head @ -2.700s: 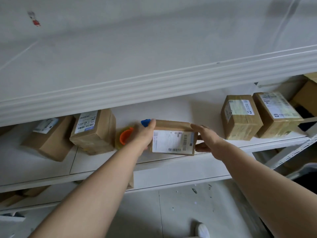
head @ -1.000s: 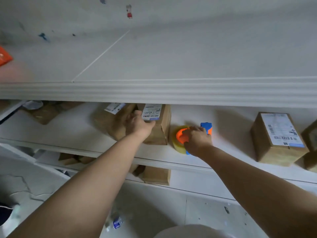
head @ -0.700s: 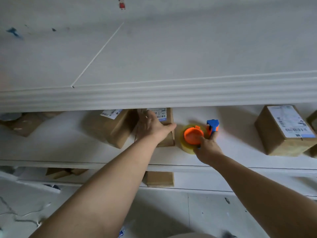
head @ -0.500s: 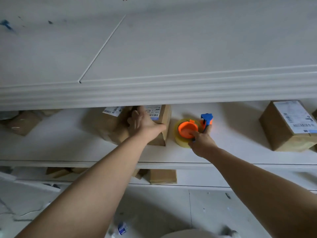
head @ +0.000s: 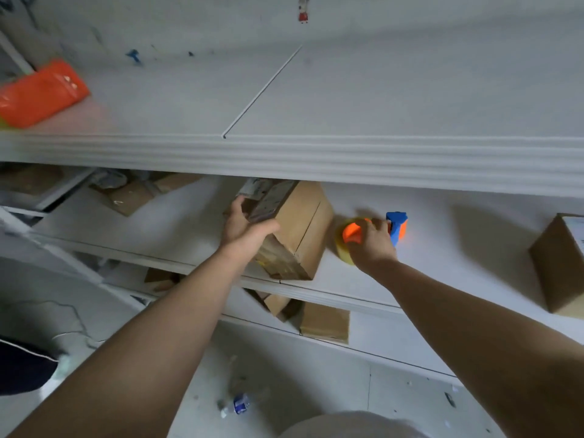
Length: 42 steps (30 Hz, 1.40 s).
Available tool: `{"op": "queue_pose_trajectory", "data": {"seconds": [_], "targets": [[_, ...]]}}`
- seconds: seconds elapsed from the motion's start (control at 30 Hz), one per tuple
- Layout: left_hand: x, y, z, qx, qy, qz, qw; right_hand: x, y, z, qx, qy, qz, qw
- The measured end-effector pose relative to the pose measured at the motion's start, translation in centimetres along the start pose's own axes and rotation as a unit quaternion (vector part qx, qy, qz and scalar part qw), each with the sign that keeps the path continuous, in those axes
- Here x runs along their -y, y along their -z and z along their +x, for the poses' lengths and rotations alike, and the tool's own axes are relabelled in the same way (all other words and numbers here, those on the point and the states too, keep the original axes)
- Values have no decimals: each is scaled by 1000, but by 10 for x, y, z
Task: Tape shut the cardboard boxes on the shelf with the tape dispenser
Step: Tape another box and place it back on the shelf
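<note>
Brown corrugated cardboard box point(head: 300, 229) was gripped by the left hand point(head: 245, 229), thumb hooked over the near upper edge and fingers wrapped onto the face with the white printed label. The box was tipped up on one bottom edge, at the front of the white flat laminate shelf board point(head: 442, 248). The right hand point(head: 369, 245) sat just beside the box, fingers curled over the orange-and-blue plastic tape dispenser point(head: 396, 224). The hand covered most of its yellowish roll of glossy tape point(head: 341, 248). Blur hid whether the dispenser was lifted or resting on the board. A straight flap seam ran across the plain matte face turned to the camera, with no strip readable on it. Likely step: box turned seam-up while the dispenser was taken in hand, taping not yet begun. The next move probably called for setting the box flat, pinning it, planting the tape end past the seam and pulling straight along. Another brown labelled carton point(head: 559, 263) stood well apart on the right. More small brown boxes point(head: 325, 324) lay on the shelf below. A shiny orange plastic pouch point(head: 38, 93) lay on the top shelf.
</note>
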<state>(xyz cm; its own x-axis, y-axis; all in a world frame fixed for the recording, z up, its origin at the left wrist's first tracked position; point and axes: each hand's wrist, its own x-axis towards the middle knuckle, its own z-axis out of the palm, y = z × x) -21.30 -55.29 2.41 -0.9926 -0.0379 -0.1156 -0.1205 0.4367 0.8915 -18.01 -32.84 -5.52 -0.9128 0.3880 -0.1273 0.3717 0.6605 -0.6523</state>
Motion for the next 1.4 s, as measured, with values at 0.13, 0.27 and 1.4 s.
{"op": "queue_pose_trajectory", "data": {"seconds": [0.13,0.27,1.4], "targets": [[-13,-1,-34,31,-8,-80,996,2,11,-16,16,18,137,990],[-36,-28,-63,89,-26,-70,993,-24,47,-34,-25,8,201,979],[-59,-225,-70,250,-55,13,967,-158,158,-42,18,-98,437,894]]}}
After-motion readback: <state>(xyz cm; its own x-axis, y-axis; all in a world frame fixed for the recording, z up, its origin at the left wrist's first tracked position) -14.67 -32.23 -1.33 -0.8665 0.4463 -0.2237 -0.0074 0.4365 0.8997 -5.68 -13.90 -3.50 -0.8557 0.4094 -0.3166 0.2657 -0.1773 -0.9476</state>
